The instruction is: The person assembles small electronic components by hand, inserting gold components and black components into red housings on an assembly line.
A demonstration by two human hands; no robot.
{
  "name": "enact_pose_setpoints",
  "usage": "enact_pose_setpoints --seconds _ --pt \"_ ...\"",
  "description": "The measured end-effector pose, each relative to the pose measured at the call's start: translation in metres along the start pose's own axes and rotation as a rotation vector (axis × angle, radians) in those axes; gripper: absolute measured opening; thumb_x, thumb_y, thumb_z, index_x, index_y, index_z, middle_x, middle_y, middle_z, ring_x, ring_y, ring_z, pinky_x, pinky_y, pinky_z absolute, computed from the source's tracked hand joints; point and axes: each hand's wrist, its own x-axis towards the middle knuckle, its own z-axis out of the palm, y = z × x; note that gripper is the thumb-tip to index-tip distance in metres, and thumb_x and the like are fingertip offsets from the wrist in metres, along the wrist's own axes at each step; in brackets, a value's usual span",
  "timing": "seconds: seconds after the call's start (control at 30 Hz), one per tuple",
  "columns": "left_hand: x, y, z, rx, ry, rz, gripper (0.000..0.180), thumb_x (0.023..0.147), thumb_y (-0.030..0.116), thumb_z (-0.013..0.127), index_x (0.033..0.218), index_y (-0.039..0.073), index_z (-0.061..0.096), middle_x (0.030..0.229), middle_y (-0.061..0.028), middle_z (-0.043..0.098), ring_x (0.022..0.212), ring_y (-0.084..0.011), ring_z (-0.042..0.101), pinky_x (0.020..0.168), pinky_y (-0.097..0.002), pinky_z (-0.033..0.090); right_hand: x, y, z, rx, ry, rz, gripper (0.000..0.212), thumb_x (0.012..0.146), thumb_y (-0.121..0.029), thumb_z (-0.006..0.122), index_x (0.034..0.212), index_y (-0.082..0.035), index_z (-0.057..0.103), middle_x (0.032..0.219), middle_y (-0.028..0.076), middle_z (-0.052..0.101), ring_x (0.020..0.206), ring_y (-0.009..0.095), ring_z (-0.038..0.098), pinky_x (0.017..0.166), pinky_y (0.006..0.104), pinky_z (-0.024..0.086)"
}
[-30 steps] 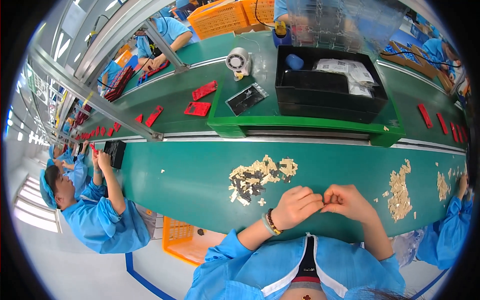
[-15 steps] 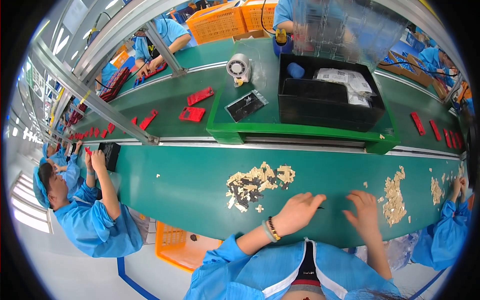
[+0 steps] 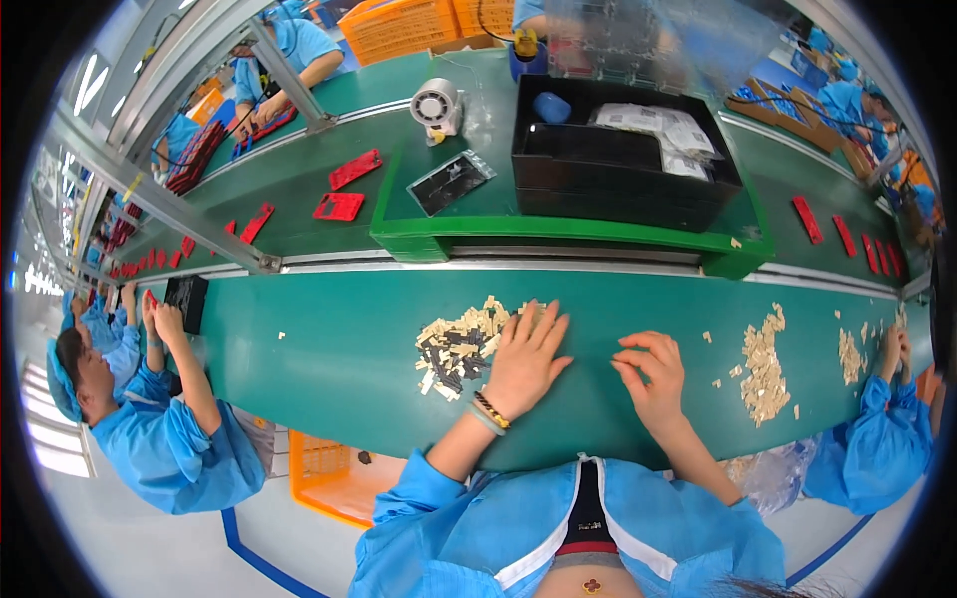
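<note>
My left hand [image 3: 526, 363] lies open and palm down, its fingers spread over the right edge of a pile of small beige and black pieces [image 3: 454, 349]. Part of that pile is covered by the hand. To its right, my right hand [image 3: 653, 386] is held above the green work surface [image 3: 329, 369]. Its fingers curl, and thumb and index tips come close together in a pinch; anything between them is too small to make out. Farther right lies a heap of small beige pieces [image 3: 765, 374], with a few loose ones beside it.
Beyond the work surface, a green raised stand [image 3: 588, 239] carries a black bin [image 3: 623, 184], a small white fan [image 3: 436, 108] and a bagged dark panel [image 3: 451, 182]. Red phone-case-like parts [image 3: 339, 206] lie on the far belt. Co-workers sit left and right. An orange crate [image 3: 324, 483] stands below.
My left hand has moved left onto the pile and spread its fingers; the small dark piece it pinched is no longer visible. My right hand has shifted left and curled. The view has shifted slightly.
</note>
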Motion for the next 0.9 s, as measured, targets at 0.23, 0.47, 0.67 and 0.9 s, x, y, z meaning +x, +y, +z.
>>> enact_pose_setpoints --seconds 0.23,0.47,0.67,0.9 --pt "-0.003 0.003 -0.018 0.189 0.001 -0.041 0.064 0.087 0.035 0.062 0.136 0.000 0.041 0.146 -0.0185 0.037 0.135 -0.0340 0.034 0.108 -0.0493 0.028 -0.020 0.008 -0.003 0.295 -0.094 0.326 0.022 0.075 0.006 0.060 0.094 -0.004 0.066 0.108 0.009 0.062 0.100 0.026 0.059 0.083 0.0340 0.048" --pt "0.005 0.043 -0.016 -0.388 -0.014 0.086 0.024 0.083 0.011 0.066 0.104 0.003 0.062 0.090 -0.0120 0.066 0.081 -0.0309 0.062 0.072 -0.0404 0.050 -0.007 -0.009 -0.005 0.117 -0.270 0.180 0.027 0.070 -0.001 0.065 0.096 -0.007 0.065 0.111 0.007 0.060 0.100 0.027 0.057 0.083 0.0373 0.045" --pt "0.008 0.049 -0.020 -0.457 0.061 0.105 0.013 0.083 0.005 0.063 0.096 0.003 0.062 0.087 -0.0128 0.065 0.079 -0.0310 0.062 0.069 -0.0405 0.050 -0.015 -0.017 0.002 -0.003 -0.091 0.185 0.027 0.069 -0.011 0.076 0.094 -0.008 0.065 0.114 0.009 0.060 0.103 0.026 0.056 0.085 0.0374 0.043" --pt "0.002 0.054 -0.027 -0.540 -0.044 0.000 0.038 0.085 0.004 0.062 0.120 0.004 0.049 0.095 -0.0130 0.064 0.088 -0.0314 0.062 0.075 -0.0402 0.051 -0.016 -0.009 0.007 0.121 -0.003 0.115 0.017 0.072 -0.008 0.075 0.082 -0.007 0.063 0.100 0.008 0.062 0.095 0.026 0.058 0.080 0.0361 0.045"
